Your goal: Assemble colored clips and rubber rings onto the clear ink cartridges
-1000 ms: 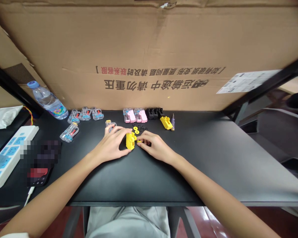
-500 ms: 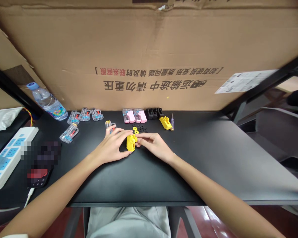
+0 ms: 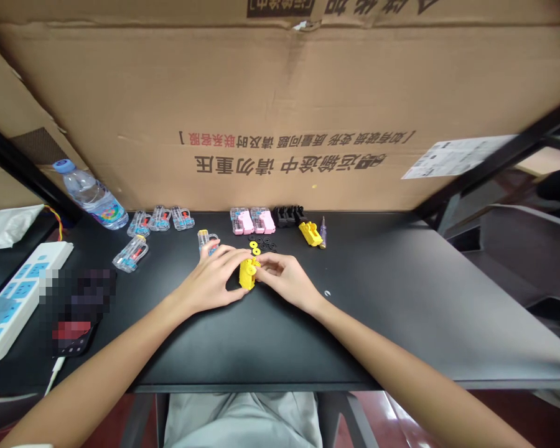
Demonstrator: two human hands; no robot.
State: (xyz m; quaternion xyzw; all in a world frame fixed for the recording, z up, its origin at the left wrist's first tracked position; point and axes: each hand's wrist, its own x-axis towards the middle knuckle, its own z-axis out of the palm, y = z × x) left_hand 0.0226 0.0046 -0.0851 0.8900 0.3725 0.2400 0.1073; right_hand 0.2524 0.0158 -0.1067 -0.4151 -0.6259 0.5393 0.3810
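Note:
A yellow plastic toy housing (image 3: 247,274) stands on the black table (image 3: 378,311) between my hands. My left hand (image 3: 210,281) grips it from the left, with its fingertips across the top. My right hand (image 3: 282,277) pinches it from the right, fingers pressed against a round yellow piece on its side. Just beyond my left fingers is a clear plastic case with blue and red parts (image 3: 208,241). Two small yellow washers (image 3: 254,248) and several black rings (image 3: 264,244) lie just beyond the housing.
Along the back edge lie clear cases (image 3: 160,218), pink parts (image 3: 252,221), black parts (image 3: 287,216), a second yellow housing (image 3: 310,234) and a purple screwdriver (image 3: 323,233). A water bottle (image 3: 91,197), power strip (image 3: 28,292) and blurred phone (image 3: 77,314) lie left. A cardboard sheet (image 3: 280,106) stands behind.
My hands have closed in on the yellow housing, with my right fingers now against its side. The view has shifted slightly, and the table sits a little lower in the picture.

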